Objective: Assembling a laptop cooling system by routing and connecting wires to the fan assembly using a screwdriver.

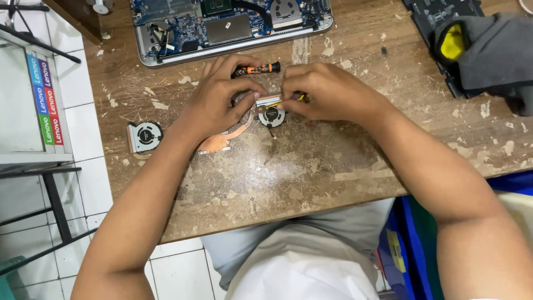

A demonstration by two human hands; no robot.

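Scuffed, peeling wooden table [311, 178]; coppery metal heat pipe [230, 136]; matt black plastic fan [271, 116]; soft grey cloth [494, 55].

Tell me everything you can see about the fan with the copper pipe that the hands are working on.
The fan is a small round laptop cooler in a dark housing, with a black hub and blades. A curved copper heat pipe runs from it down-left to a flat copper plate. It lies flat on the worn wooden table, below the open laptop. The left hand holds its left edge; the right hand pinches a thin yellow tool at its top. The fins are mostly hidden.
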